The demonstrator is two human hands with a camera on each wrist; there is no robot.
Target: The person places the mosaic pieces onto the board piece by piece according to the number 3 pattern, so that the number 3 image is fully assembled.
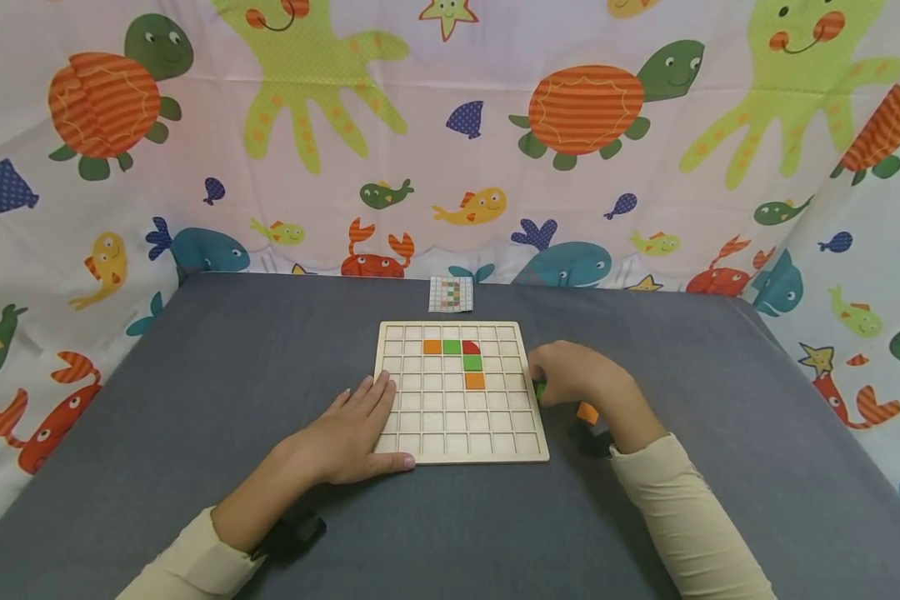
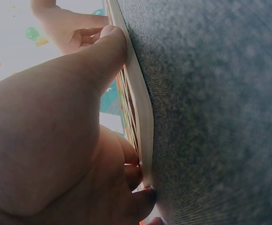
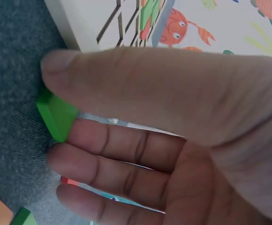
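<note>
Right grip (image 1: pixel 579 372) pinches green tile (image 3: pixel 56 118) beside board (image 1: pixel 455 422); left grip (image 1: pixel 348 435) lies spread on it. Tile likely light, stiff: hold edges.

Plain cream sleeves (image 1: pixel 693 521) end in soft cuffs (image 1: pixel 228 546), with a small black piece (image 1: pixel 309 530) beneath each wrist.

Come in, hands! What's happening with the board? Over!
Left hand resting on wooden board edges. Right hand pinching green tile beside it. Five tiles in squares. Nothing visibly blocking.

Grid board (image 1: pixel 433 423) on table (image 1: pixel 195 375), 5 tiles (image 1: pixel 472 363) in it, card (image 1: pixel 450 294) behind
</note>
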